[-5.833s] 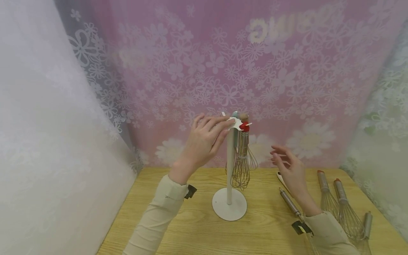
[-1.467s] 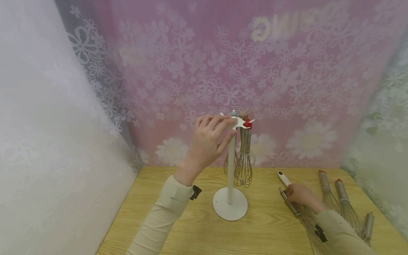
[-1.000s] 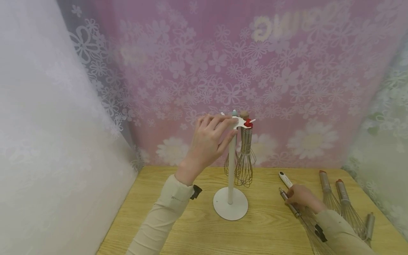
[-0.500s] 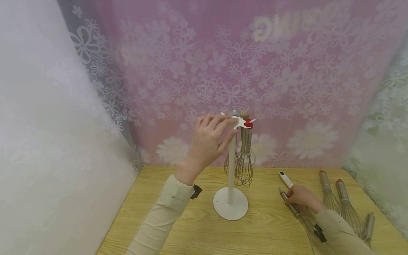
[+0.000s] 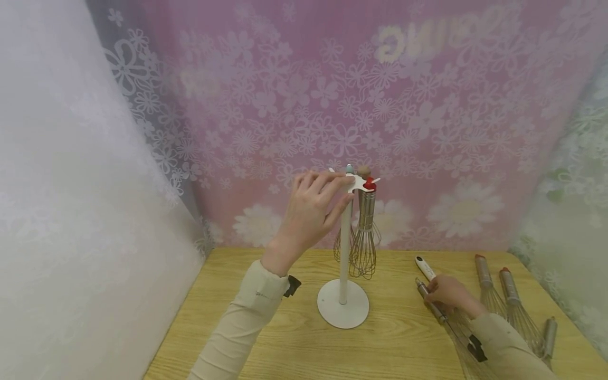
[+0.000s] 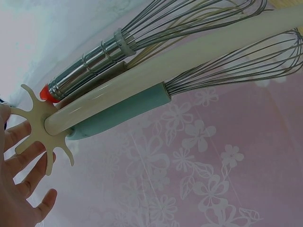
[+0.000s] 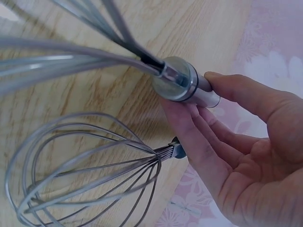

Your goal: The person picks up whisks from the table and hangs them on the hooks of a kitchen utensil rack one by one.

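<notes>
A white stand [image 5: 344, 245] with a round base holds hanging whisks: one red-topped steel whisk [image 5: 367, 211], one with a teal handle [image 6: 120, 113], another with a brown top [image 5: 363, 171]. My left hand [image 5: 306, 211] rests its fingers on the stand's hooked top [image 6: 40, 124], fingers extended and spread in the left wrist view. At the right of the table, my right hand [image 5: 448, 293] pinches the handle of a steel whisk [image 7: 177, 82] between thumb and fingers. Beside it lies a white-handled whisk [image 5: 425, 268], its wires partly hidden under the right hand and sleeve.
Two red-tipped steel whisks [image 5: 510, 287] lie farther right on the wooden table [image 5: 266, 316]. A plain steel-handled whisk [image 5: 550, 335] lies near the right edge. A flowered pink curtain [image 5: 285, 121] hangs behind, and a pale curtain [image 5: 95, 211] borders the left.
My right hand has come down from beside the stand to the steel whisk on the table. The stand's top and its whisks have turned slightly. Over the last second almost nothing moves.
</notes>
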`<state>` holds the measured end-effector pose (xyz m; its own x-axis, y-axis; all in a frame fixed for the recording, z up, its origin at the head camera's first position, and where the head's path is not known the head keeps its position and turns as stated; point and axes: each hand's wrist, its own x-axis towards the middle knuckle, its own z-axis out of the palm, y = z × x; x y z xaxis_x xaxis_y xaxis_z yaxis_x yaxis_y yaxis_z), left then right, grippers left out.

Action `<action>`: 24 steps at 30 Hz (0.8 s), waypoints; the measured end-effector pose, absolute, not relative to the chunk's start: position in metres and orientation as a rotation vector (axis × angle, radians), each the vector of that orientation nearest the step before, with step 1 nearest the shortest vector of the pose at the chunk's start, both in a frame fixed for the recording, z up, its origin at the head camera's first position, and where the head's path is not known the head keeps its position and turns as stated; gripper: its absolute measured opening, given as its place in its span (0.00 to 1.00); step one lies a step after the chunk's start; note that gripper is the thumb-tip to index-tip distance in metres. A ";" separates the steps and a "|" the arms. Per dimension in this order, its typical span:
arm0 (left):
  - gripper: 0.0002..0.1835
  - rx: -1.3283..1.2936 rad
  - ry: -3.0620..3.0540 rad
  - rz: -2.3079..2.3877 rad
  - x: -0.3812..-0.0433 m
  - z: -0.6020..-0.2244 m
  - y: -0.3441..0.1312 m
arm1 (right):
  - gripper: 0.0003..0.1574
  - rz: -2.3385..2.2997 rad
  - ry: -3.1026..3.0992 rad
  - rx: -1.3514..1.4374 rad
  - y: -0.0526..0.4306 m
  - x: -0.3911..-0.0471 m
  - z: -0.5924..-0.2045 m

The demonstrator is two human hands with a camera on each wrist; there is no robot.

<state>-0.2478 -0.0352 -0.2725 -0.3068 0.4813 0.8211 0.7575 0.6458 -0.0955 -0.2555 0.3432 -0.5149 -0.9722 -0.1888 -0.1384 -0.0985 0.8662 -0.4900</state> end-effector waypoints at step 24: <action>0.16 -0.975 -1.952 -0.392 -0.248 -0.273 -0.035 | 0.21 -0.939 2.843 -0.198 0.341 -0.251 -0.510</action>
<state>-0.2484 -0.0345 -0.2728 -0.2922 0.4796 0.8274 0.7616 0.6399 -0.1019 -0.2509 0.3411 -0.5104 -0.9814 -0.1685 -0.0918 -0.0807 0.7966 -0.5991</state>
